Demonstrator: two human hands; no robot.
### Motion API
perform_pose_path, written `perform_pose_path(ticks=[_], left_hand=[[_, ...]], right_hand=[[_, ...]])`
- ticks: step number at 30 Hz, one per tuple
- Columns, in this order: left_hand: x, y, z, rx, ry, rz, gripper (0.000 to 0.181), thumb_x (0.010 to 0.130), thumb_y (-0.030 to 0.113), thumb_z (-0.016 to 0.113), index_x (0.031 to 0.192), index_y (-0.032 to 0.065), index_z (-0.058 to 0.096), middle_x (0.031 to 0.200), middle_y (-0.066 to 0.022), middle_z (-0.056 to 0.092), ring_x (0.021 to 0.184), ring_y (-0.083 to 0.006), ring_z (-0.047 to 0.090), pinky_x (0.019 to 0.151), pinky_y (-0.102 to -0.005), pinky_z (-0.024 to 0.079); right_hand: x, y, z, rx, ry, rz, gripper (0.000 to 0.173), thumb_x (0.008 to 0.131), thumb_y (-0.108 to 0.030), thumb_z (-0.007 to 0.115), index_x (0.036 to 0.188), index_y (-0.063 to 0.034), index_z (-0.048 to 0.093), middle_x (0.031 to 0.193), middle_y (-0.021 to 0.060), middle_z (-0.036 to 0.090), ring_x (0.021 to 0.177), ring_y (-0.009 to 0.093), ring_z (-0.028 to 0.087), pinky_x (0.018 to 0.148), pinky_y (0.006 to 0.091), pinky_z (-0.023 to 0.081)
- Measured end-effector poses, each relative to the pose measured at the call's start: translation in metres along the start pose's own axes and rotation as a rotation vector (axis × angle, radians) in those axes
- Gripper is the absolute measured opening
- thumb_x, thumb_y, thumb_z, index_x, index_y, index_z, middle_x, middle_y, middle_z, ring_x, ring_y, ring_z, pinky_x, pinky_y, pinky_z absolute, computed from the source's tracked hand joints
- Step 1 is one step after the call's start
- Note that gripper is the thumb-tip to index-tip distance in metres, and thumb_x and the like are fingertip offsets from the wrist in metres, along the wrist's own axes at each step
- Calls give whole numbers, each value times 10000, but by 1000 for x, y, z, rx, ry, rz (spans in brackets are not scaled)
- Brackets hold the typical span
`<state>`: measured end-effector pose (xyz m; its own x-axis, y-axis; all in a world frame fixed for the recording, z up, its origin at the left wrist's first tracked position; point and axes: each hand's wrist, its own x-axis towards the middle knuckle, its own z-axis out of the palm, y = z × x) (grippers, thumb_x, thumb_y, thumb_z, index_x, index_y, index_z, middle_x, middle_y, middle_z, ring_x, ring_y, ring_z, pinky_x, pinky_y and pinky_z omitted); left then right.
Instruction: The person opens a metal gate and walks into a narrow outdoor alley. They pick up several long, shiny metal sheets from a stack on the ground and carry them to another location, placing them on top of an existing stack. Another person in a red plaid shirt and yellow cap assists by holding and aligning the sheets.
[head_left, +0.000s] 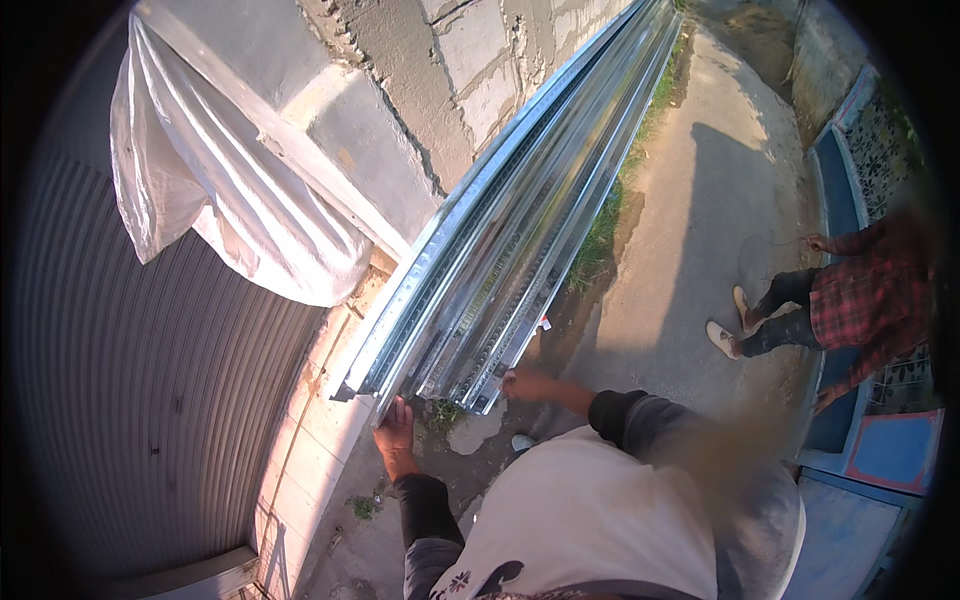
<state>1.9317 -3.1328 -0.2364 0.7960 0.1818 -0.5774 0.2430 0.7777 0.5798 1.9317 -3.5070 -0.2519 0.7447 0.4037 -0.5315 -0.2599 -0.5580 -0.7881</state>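
A long bundle of shiny galvanized metal profiles (517, 217) runs from before me up towards the top right, beside a block wall. My left hand (396, 435) is at the near end of one profile on the bundle's left side, fingers curled against it from below. My right hand (527, 385) touches the right edge of the bundle near its end, the fingers bent at the rim. Some profiles have rows of punched holes, and their near ends are uneven.
A corrugated roller shutter (165, 375) and a hanging white sheet (240, 180) stand at left, above a tiled ledge (307, 427). A person in a checked shirt (862, 300) stands on the concrete lane (652, 300) at right, near a blue-framed wall. Grass grows along the bundle.
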Motion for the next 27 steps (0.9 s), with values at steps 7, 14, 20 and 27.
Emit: perform_pose_path(ticks=[7, 14, 20, 27], left_hand=[[0, -15, -2, -56, 56, 7, 358, 943, 382, 450, 1166, 150, 609, 1176, -85, 629, 1095, -277, 586, 876, -438, 470], [-6, -23, -6, -125, -59, -15, 437, 965, 340, 351, 1322, 127, 486, 1365, -94, 507, 1266, -295, 458, 976, -452, 383], [-5, -26, -25, -134, -162, 5, 451, 962, 318, 355, 1346, 103, 455, 1379, -99, 495, 1278, -295, 452, 988, -446, 372], [-11, -36, -25, -104, 44, 28, 377, 959, 316, 413, 1255, 118, 537, 1267, -81, 578, 1178, -283, 535, 933, -440, 408]], right_hand=[[-14, 28, -7, 410, -2, 160, 382, 942, -421, 551, 1104, -82, 622, 829, 53, 650, 723, 138, 600, 629, 299, 506], [-16, 8, -55, 550, 202, 113, 456, 941, -421, 561, 1157, -21, 596, 865, 71, 671, 680, 143, 607, 583, 287, 512], [-7, -14, -64, 646, 195, 125, 543, 936, -458, 563, 1252, -17, 554, 866, 82, 671, 645, 138, 595, 557, 301, 510], [39, -32, -88, 843, 250, 38, 836, 841, -641, 595, 1399, -53, 389, 1305, 202, 502, 1079, 338, 566, 804, 438, 550]])
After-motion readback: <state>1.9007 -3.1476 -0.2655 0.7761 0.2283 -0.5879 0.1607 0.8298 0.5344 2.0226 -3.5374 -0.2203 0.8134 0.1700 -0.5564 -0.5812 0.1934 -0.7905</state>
